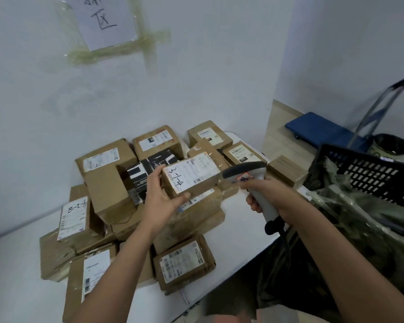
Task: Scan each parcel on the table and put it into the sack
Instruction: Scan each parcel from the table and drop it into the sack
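At frame centre the left hand (pixel 160 197) grips a parcel (pixel 191 174) label-up, lifted off the pile — so the scanner (pixel 250 183), clasped in the right hand (pixel 269 194), can read its barcode. The sack (pixel 350 220) gapes at right — probably held open by the crate (pixel 371 173).

White walls (pixel 219 78); blue trolley (pixel 317 129) on floor (pixel 280 127).

Parcels (pixel 135 206) piled on table (pixel 238 231); sack (pixel 359 229) right, crate (pixel 378 176) behind it
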The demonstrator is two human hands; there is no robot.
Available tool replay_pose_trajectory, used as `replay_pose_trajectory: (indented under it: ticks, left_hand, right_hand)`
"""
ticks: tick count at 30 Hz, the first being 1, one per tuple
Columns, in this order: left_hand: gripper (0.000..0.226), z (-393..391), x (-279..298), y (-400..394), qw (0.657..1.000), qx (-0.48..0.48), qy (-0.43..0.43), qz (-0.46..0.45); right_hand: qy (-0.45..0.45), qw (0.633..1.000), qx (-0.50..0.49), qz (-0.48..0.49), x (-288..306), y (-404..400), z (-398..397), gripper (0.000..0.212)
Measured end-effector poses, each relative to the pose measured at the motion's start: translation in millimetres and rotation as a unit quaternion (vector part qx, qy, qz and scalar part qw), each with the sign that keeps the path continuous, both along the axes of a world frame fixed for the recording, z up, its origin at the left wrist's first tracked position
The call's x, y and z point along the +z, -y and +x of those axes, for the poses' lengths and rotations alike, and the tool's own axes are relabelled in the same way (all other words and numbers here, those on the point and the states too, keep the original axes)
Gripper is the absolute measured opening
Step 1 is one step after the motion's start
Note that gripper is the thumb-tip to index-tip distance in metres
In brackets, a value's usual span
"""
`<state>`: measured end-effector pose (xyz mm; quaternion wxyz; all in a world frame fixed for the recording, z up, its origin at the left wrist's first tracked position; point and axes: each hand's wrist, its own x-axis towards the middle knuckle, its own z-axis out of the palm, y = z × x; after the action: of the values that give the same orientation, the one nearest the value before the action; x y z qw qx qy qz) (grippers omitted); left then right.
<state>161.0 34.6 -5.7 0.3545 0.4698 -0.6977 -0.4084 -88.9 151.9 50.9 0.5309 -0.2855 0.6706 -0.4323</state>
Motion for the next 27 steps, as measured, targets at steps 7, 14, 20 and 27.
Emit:
replay_pose_trajectory:
  ticks: [7, 14, 20, 27]
  left_hand:
    - [0.087, -87.1, -3.6, -50.9, 0.991, -0.100, -0.011, 0.093]
    - [0.070, -179.3, -71.5, -123.6, 0.935, -0.229, 0.094, 0.254]
    - [0.052, -216.8, -154.6, -190.0, 0.824, -0.191, 0.130, 0.517]
    - [0.054, -261.4, -231.2, -243.3, 0.736, -0.078, 0.165, 0.652]
  right_hand:
    - [0.002, 0.975, -0.191, 0.110, -69.8, -76.7, -93.9, 0.020]
    - [0.024, 0.937, -0.267, 0.224, -140.9, -195.1, -156.4, 0.023]
    - [0.045, 0.923, -0.293, 0.246, -186.8, -265.1, -182.8, 0.025]
    - [0.057, 0.916, -0.285, 0.278, -210.5, -316.4, -207.8, 0.030]
